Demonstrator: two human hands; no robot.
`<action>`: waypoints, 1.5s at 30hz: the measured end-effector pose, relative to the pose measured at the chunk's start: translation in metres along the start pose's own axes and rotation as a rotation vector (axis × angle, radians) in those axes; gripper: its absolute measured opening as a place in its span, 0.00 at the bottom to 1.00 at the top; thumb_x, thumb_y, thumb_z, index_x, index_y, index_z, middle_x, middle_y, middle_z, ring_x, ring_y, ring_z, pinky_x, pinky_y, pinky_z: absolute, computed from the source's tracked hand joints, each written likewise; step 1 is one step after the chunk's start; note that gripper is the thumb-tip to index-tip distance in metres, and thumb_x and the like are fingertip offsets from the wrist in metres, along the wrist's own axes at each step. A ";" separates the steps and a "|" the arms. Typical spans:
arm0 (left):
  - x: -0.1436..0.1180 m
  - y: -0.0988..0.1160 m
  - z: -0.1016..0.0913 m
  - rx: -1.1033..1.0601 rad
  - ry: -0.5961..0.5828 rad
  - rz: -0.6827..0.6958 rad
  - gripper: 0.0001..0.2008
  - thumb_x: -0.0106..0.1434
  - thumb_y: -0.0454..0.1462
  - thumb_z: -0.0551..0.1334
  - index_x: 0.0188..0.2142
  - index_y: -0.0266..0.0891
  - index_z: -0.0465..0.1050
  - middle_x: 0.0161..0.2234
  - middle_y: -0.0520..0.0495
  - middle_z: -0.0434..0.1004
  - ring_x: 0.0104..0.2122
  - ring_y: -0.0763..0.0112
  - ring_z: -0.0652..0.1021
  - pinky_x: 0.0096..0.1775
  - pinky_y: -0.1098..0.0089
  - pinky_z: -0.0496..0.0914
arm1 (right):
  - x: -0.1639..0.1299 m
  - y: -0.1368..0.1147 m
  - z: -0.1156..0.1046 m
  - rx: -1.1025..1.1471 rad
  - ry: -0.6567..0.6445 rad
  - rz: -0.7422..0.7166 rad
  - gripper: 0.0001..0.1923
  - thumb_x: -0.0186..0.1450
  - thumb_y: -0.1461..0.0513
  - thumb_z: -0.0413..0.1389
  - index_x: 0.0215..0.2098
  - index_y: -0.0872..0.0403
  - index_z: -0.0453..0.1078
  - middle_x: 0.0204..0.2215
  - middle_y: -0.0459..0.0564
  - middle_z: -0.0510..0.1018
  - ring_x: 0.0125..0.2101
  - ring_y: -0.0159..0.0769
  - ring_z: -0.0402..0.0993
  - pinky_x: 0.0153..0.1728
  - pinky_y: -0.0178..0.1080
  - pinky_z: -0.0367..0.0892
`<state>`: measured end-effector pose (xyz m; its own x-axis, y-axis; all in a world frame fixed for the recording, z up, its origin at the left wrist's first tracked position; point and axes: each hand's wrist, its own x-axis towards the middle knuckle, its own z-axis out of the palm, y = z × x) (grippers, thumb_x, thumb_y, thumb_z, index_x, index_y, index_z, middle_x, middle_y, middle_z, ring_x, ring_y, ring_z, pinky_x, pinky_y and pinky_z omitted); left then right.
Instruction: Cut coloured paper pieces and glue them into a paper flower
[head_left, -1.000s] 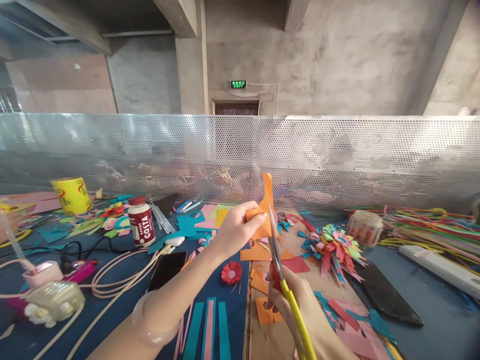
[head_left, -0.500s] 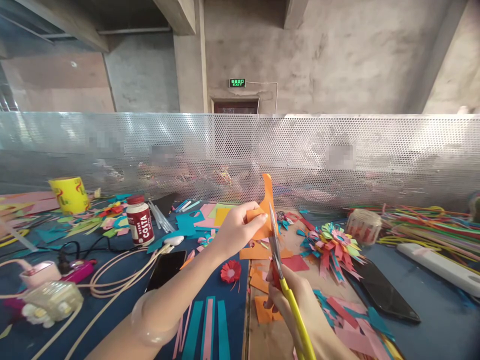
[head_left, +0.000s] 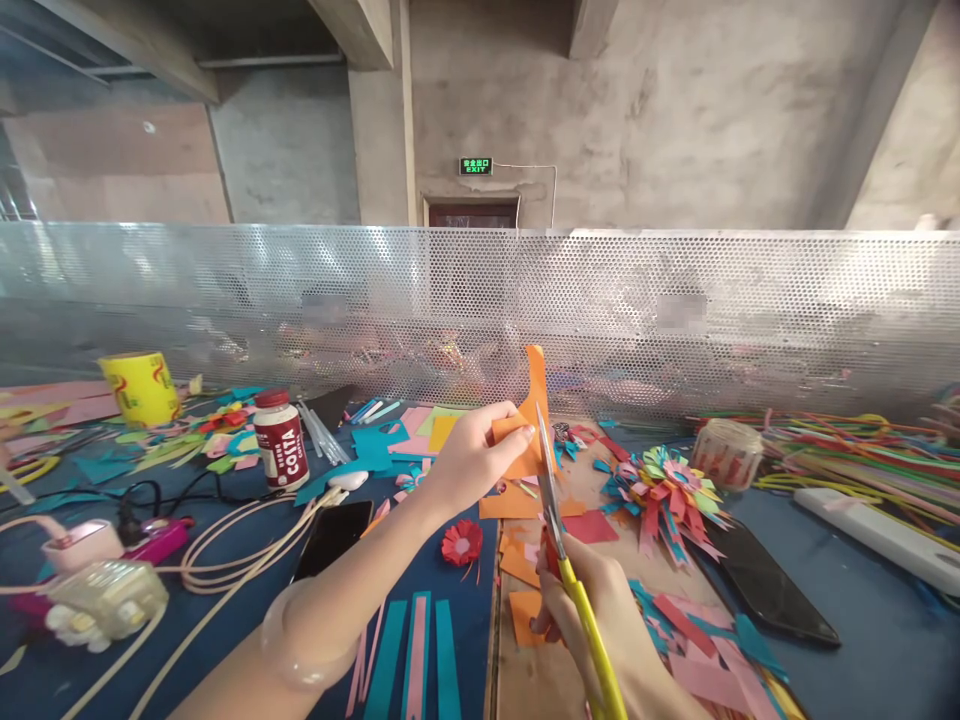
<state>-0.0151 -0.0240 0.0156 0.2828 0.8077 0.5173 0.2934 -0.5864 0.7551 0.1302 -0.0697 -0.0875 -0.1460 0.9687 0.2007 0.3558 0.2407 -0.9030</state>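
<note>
- A capped Costa bottle (head_left: 280, 440) stands upright left of centre; its contents cannot be made out. A yellow roll (head_left: 139, 388) sits at the far left, and a clear tub (head_left: 726, 454) at right of centre (contents unclear).
- Compared with a second ago almost nothing has shifted: the paper and scissors keep the same pose, and the view sits a touch differently.
- The left hand (head_left: 469, 457) is closed in a pinch on the orange paper (head_left: 531, 420), held upright at the frame's centre above the table (head_left: 885, 640).
- The right hand (head_left: 600, 620), at lower centre, is curled around the yellow handles of the scissors (head_left: 559, 540); the blades point up, meeting the paper's lower edge.
</note>
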 end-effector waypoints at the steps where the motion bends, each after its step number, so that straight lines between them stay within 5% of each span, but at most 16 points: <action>1: 0.000 0.000 0.000 -0.003 -0.001 0.000 0.13 0.60 0.39 0.54 0.22 0.38 0.55 0.17 0.58 0.49 0.18 0.80 0.53 0.20 0.73 0.49 | 0.000 -0.001 0.000 0.004 -0.003 -0.002 0.04 0.53 0.61 0.47 0.23 0.54 0.59 0.12 0.41 0.67 0.15 0.27 0.63 0.16 0.28 0.55; 19: -0.001 0.000 0.000 -0.034 -0.010 0.010 0.12 0.60 0.39 0.53 0.22 0.39 0.55 0.19 0.57 0.51 0.19 0.79 0.57 0.20 0.73 0.51 | -0.002 0.002 0.005 0.016 0.046 -0.013 0.08 0.55 0.58 0.48 0.22 0.53 0.56 0.10 0.39 0.62 0.12 0.27 0.61 0.15 0.28 0.56; 27: -0.001 0.005 0.002 0.044 0.114 0.106 0.14 0.62 0.42 0.51 0.22 0.39 0.56 0.17 0.57 0.48 0.18 0.78 0.53 0.20 0.73 0.50 | -0.003 -0.002 0.005 0.031 0.026 -0.008 0.10 0.55 0.56 0.48 0.22 0.52 0.54 0.11 0.38 0.60 0.12 0.26 0.60 0.14 0.28 0.57; 45: 0.000 -0.006 0.006 0.181 0.137 0.178 0.13 0.64 0.42 0.49 0.24 0.40 0.55 0.21 0.56 0.52 0.20 0.77 0.57 0.23 0.72 0.53 | -0.004 0.004 0.008 -0.026 0.044 -0.026 0.13 0.58 0.54 0.44 0.21 0.53 0.55 0.08 0.39 0.61 0.12 0.26 0.59 0.16 0.29 0.56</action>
<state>-0.0114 -0.0208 0.0087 0.2227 0.6844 0.6942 0.4120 -0.7115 0.5692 0.1244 -0.0732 -0.0947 -0.1145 0.9638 0.2409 0.3764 0.2665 -0.8873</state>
